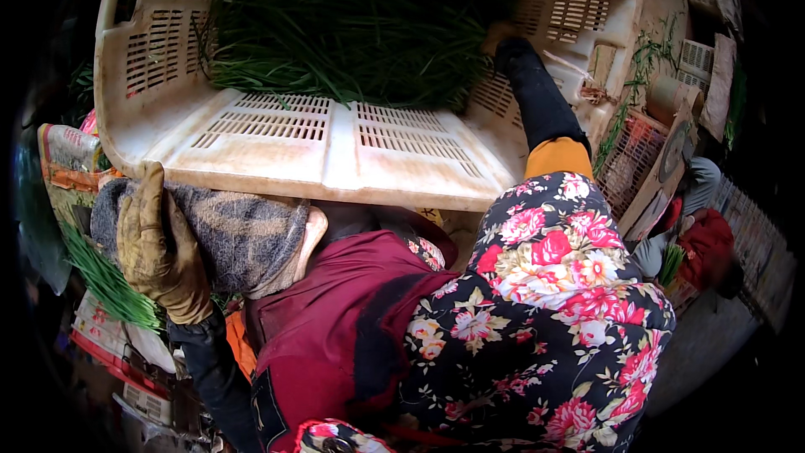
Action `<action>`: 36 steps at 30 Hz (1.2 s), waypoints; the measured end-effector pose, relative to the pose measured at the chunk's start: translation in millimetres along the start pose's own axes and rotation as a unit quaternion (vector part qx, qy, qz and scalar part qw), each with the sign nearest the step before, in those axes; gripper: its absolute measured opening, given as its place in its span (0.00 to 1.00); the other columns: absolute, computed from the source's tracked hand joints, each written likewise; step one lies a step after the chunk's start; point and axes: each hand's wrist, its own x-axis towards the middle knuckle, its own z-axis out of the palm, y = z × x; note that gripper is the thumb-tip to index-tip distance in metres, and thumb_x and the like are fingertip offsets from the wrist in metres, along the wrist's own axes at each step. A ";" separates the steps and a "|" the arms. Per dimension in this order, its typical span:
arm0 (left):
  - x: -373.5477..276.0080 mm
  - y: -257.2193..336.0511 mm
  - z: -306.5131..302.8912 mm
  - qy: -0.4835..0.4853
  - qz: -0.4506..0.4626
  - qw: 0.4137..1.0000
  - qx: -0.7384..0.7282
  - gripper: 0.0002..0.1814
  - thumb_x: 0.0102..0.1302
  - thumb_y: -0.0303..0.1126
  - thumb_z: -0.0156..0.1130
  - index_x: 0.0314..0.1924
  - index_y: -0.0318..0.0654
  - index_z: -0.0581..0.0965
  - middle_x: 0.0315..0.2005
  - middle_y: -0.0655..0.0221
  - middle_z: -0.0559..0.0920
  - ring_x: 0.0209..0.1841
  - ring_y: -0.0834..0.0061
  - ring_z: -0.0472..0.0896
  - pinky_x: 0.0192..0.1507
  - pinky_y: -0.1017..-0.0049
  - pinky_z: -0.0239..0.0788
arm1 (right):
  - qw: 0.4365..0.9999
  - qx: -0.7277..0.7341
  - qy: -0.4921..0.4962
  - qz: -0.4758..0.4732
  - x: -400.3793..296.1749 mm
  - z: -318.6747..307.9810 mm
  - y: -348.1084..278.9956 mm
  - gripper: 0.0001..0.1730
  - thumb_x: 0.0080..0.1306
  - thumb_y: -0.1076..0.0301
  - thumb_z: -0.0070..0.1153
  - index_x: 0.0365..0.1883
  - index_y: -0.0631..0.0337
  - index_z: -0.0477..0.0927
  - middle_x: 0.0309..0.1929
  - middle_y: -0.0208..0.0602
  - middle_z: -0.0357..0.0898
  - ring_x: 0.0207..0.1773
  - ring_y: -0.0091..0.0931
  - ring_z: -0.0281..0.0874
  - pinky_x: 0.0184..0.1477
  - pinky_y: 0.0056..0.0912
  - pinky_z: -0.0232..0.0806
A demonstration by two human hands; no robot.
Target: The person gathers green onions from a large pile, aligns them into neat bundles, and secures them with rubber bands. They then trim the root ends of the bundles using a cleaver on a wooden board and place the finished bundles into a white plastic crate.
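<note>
A large off-white plastic crate (339, 157) with slotted walls lies before me, its near edge above my lap. Long, thin green leaves, like garlic chives (352, 44), fill its dark interior. My right hand (499, 36) reaches inside to the right end of the leaves; shadow and the black sleeve hide most of its fingers. My left hand (157, 251), in a stained tan glove, is at the crate's near left corner. One raised digit overlaps the rim, the others are spread apart, and nothing shows in the hand. Behind it a grey patterned towel (245, 233) covers my knee.
A bunch of green stalks (113, 283) lies left of my arm. Woven sacks (72, 151) stand beside the crate. At right are a red mesh crate (635, 151), a wooden board (663, 170) and loose greens (648, 56). Another person (704, 239) in red bends near green stalks (671, 264).
</note>
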 end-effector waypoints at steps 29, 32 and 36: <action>6.0 -1.8 -3.2 0.006 0.011 1.000 -0.002 0.17 0.58 0.21 0.62 0.49 0.37 0.80 0.45 0.66 0.84 0.49 0.67 0.82 0.54 0.65 0.70 | 0.731 0.664 -0.155 0.030 -91.5 -34.6 -27.6 0.10 0.64 0.68 0.54 0.41 0.62 0.81 0.41 0.35 0.83 0.41 0.27 0.81 0.36 0.28 0.74; 10.8 0.1 -5.7 -0.029 -0.025 0.999 -0.020 0.17 0.58 0.21 0.63 0.48 0.39 0.80 0.44 0.67 0.84 0.48 0.67 0.82 0.53 0.65 0.71 | 0.708 0.673 -0.210 -0.042 -119.4 -58.0 -35.9 0.10 0.62 0.69 0.57 0.38 0.66 0.80 0.34 0.38 0.83 0.30 0.26 0.80 0.29 0.27 0.73; 29.2 27.5 8.5 -0.053 -0.124 0.964 -0.227 0.15 0.59 0.21 0.62 0.47 0.41 0.81 0.43 0.67 0.84 0.46 0.70 0.82 0.50 0.74 0.72 | 0.679 0.708 -0.186 -0.049 -161.5 -63.1 -62.9 0.11 0.61 0.70 0.57 0.38 0.68 0.78 0.29 0.42 0.81 0.23 0.25 0.77 0.22 0.28 0.68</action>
